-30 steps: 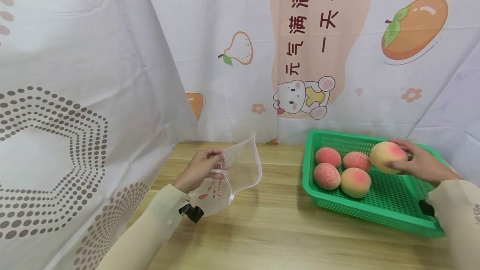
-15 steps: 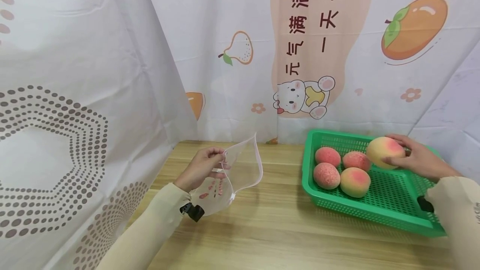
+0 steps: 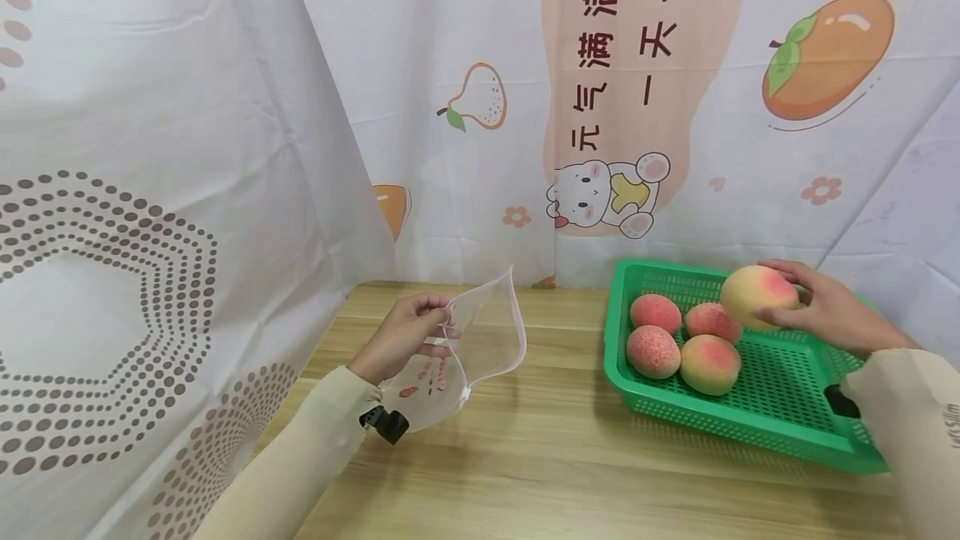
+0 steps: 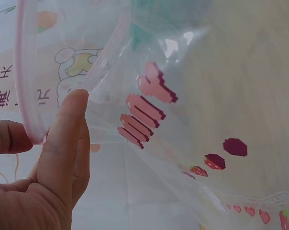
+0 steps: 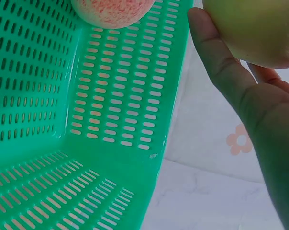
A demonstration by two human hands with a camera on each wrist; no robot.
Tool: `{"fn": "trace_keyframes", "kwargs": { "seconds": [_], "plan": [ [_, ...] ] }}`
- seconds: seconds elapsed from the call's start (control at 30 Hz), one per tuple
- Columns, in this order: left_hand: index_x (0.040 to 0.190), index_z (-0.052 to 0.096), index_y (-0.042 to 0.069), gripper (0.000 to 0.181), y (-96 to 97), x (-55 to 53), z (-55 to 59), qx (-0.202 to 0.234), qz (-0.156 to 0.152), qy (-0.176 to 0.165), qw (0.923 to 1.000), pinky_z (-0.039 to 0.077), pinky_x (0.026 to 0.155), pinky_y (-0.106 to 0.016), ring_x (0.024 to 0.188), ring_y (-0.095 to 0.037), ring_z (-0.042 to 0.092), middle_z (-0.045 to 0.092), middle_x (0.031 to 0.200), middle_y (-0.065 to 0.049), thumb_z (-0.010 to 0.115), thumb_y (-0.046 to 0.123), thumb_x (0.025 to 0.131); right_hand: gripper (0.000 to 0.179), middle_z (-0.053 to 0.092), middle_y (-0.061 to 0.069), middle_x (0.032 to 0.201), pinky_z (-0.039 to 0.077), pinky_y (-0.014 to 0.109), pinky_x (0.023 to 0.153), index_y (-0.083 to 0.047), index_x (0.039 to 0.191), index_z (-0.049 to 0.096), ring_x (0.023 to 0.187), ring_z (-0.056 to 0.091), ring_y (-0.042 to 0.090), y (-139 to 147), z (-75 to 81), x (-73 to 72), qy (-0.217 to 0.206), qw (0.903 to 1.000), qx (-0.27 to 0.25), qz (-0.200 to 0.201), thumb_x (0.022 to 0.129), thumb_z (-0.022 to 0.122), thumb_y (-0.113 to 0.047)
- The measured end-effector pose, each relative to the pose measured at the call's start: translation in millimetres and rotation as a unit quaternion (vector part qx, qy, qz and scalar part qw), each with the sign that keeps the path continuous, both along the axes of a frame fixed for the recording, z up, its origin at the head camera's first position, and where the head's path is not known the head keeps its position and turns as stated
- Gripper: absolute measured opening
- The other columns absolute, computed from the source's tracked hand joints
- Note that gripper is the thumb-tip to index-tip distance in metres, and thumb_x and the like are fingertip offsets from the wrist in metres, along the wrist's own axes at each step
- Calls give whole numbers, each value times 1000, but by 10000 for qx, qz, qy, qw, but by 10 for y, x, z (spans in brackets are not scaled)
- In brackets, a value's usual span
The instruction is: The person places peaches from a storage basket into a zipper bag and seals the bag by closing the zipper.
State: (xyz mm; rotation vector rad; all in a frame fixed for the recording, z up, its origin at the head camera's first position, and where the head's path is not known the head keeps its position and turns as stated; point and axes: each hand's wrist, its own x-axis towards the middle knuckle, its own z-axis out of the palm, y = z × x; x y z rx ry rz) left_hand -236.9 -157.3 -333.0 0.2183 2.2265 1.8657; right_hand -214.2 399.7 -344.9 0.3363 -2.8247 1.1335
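Observation:
My left hand (image 3: 408,336) pinches the pink-edged rim of a clear zip bag (image 3: 487,340), whose mouth gapes toward the right. Pink and dark red printing shows on the bag in the left wrist view, where thumb and fingers meet at the pink zip edge (image 4: 25,86). On the right, my right hand (image 3: 832,311) grips a yellow peach (image 3: 753,297) with a pink blush, raised above the green basket (image 3: 795,432). Thumb and fingers lie around the underside of the peach (image 5: 259,31) in the right wrist view. Several other peaches (image 3: 654,352) sit in the basket's left part.
The wooden table (image 3: 555,473) carries both the bag and the basket. A white printed curtain (image 3: 480,190) hangs right behind the table, and another patterned cloth (image 3: 172,190) hangs along the left side. The basket's raised wall (image 3: 622,340) faces the bag.
My right hand has lifted the yellow peach slightly and carried it a little to the left over the basket. The left hand and the bag have stayed nearly still.

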Motion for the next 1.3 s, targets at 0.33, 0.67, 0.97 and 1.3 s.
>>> {"fn": "trace_keyframes", "kwargs": {
  "seconds": [0.33, 0.67, 0.97, 1.3],
  "plan": [
    [121, 53, -11, 28, -4, 0, -11, 10, -37, 19, 10000, 62, 67, -30, 88, -18, 69, 60, 98, -11, 52, 8, 100, 73, 51, -14, 117, 54, 23, 68, -12, 155, 31, 94, 58, -2, -141, 60, 17, 101, 9996, -147, 199, 94, 71, -15],
    [124, 52, -11, 30, 11, 16, 14, -47, -10, 35, 10000, 62, 68, -30, 93, -24, 68, 61, 103, -16, 51, 9, 101, 69, 50, -15, 119, 52, 23, 66, -8, 149, 37, 91, 59, 0, -319, 57, -41, 410, 9985, -178, 308, 91, 74, -9],
    [123, 53, -10, 28, 24, 20, 22, -73, 12, 21, 10000, 62, 67, -30, 90, -21, 68, 61, 102, -15, 51, 10, 102, 69, 49, -6, 123, 53, 25, 68, -9, 149, 39, 95, 58, 3, -516, 133, -49, 418, 9977, -159, 514, 91, 75, -13],
    [123, 53, -10, 28, 51, 31, 37, -100, 24, 2, 9999, 62, 69, -31, 89, -19, 69, 61, 102, -14, 51, 10, 102, 69, 53, 5, 125, 52, 25, 70, -10, 149, 42, 94, 60, 10, -758, 200, -82, 561, 9956, -58, 742, 89, 77, -15]
  ]
}}
